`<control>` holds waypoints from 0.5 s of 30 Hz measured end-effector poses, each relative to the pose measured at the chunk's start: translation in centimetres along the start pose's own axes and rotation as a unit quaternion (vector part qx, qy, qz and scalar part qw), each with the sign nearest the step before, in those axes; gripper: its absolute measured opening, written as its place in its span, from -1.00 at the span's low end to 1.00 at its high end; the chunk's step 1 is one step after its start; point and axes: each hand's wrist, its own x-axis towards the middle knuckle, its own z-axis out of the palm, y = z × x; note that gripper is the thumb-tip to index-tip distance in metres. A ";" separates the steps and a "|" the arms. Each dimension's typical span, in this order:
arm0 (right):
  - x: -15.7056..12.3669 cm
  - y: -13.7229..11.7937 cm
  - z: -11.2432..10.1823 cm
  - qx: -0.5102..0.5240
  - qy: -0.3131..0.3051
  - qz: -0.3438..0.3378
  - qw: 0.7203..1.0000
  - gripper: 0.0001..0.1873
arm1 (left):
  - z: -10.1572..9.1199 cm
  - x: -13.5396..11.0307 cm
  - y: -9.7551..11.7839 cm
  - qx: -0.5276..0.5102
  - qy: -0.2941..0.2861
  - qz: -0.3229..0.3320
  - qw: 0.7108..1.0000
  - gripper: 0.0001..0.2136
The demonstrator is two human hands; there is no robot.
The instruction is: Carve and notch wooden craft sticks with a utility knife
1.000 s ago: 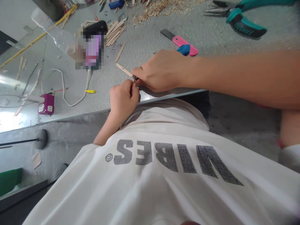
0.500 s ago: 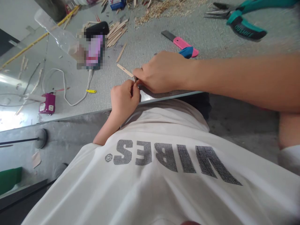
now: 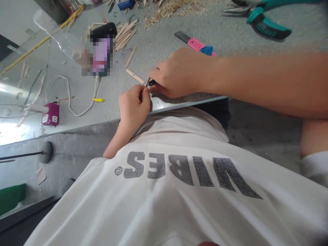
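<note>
Pinched in my left hand (image 3: 134, 102), near the table's front edge, is a thin wooden craft stick (image 3: 147, 82), its upper end pointing toward my right fingers. My right hand (image 3: 176, 73) is closed around a slim tool with a black front end (image 3: 152, 82); most of it is hidden in the palm. A blue piece (image 3: 207, 50) shows behind the wrist, over a pink-handled cutter (image 3: 196, 44), and may be the tool's back end. Just beyond my fingers lies a craft stick (image 3: 135, 76) with a small slot. Another stick (image 3: 131, 56) lies farther back.
Farther back are a pile of craft sticks (image 3: 125, 36), wood shavings (image 3: 169, 15) and teal-handled pliers (image 3: 266, 25). To the left lie a blurred-out phone (image 3: 101, 54), its white cable (image 3: 70, 90), a purple plug block (image 3: 51, 114) and a clear bottle (image 3: 55, 30).
My right hand has shifted slightly up and away from my left fingertips, so the black tool end and the held stick now show. The blue piece has moved with it.
</note>
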 end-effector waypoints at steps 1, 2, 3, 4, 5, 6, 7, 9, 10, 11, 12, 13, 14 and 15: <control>0.1 0.2 0.2 -0.005 0.002 -0.011 1.000 -0.61 | 0.1 0.0 0.0 0.004 -0.001 0.002 1.000 -0.75; 0.2 0.5 0.4 -0.012 0.007 -0.020 1.000 -0.64 | 0.1 0.0 0.0 0.006 -0.004 0.004 1.000 -0.75; 0.4 0.8 0.7 -0.020 0.012 -0.026 0.999 -0.66 | 0.2 0.0 -0.1 0.008 -0.008 0.006 1.000 -0.76; 0.5 1.2 1.1 -0.026 0.018 -0.033 0.999 -0.66 | 0.2 0.0 -0.1 0.007 -0.015 0.007 1.000 -0.76; 0.6 1.6 1.4 -0.027 0.026 -0.037 0.999 -0.66 | 0.3 0.1 -0.2 0.003 -0.023 0.007 1.000 -0.75; 0.7 2.0 1.7 -0.018 0.035 -0.040 0.998 -0.66 | 0.3 0.1 -0.2 -0.002 -0.029 0.004 1.000 -0.74; 0.8 2.4 1.9 0.001 0.042 -0.041 0.998 -0.64 | 0.4 0.2 -0.3 -0.007 -0.030 0.001 1.000 -0.72; 0.8 3.2 2.2 0.068 0.050 -0.040 0.996 -0.56 | 0.4 0.3 -0.5 -0.018 -0.024 -0.006 1.000 -0.67; 0.8 3.5 2.2 0.107 0.052 -0.038 0.992 -0.53 | 0.4 0.4 -0.5 -0.023 -0.016 -0.005 1.000 -0.67; 0.8 3.7 2.2 0.142 0.054 -0.034 0.988 -0.50 | 0.3 0.4 -0.6 -0.030 -0.011 -0.003 0.999 -0.67; 0.8 3.9 2.2 0.170 0.057 -0.030 0.983 -0.49 | 0.3 0.5 -0.7 -0.040 -0.010 0.000 0.999 -0.69; 0.8 4.0 2.1 0.186 0.061 -0.024 0.980 -0.48 | 0.3 0.5 -0.7 -0.055 -0.011 0.003 0.998 -0.71; 0.8 3.9 2.0 0.189 0.062 -0.020 0.980 -0.49 | 0.2 0.5 -0.8 -0.072 -0.015 0.003 0.997 -0.72; 0.8 3.8 2.0 0.181 0.062 -0.020 0.981 -0.51 | 0.2 0.4 -0.8 -0.090 -0.019 0.002 0.996 -0.73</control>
